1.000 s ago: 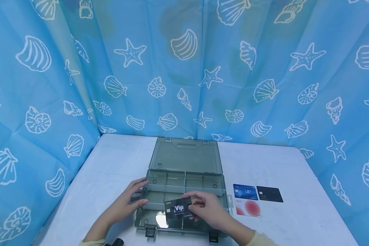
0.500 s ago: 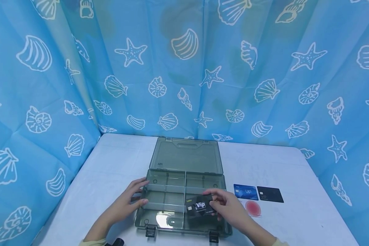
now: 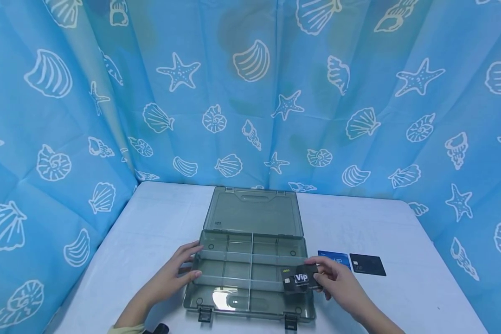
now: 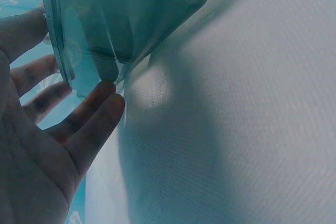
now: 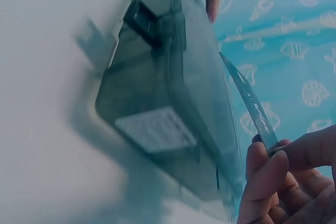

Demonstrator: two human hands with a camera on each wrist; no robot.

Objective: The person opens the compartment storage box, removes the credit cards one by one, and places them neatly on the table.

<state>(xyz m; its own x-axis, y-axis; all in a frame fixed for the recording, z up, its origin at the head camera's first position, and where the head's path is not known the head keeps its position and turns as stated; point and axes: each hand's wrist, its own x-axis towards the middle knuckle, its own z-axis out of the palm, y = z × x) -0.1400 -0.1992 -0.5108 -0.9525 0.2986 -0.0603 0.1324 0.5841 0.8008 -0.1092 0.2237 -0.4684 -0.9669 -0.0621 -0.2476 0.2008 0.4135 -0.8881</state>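
A translucent grey-green compartment box [image 3: 250, 312] lies on the table with its lid [image 3: 252, 211] folded back. My left hand [image 3: 171, 276] rests at the box's left side, and the left wrist view shows its outstretched fingers [image 4: 94, 124] against the wall. Between thumb and fingers, my right hand [image 3: 338, 283] pinches a black "Vip" card [image 3: 294, 279] by its right end. That card is above the box's right side, overlapping its right rim in the head view. Seen almost edge-on from the right wrist, the card [image 5: 249, 100] is held clear of the box.
Right of the box lie a blue VIP card [image 3: 333, 258], partly behind my right hand, and a black card [image 3: 367, 264]. Two dark latches, one of them a left latch [image 3: 205, 315], hang at the box's front. A blue seashell-print curtain [image 3: 250, 93] surrounds the white table [image 3: 163, 208].
My right hand has carried the black "Vip" card rightward, from over the box's middle to its right edge. It now covers the red-and-white card on the table. The left hand stays put.
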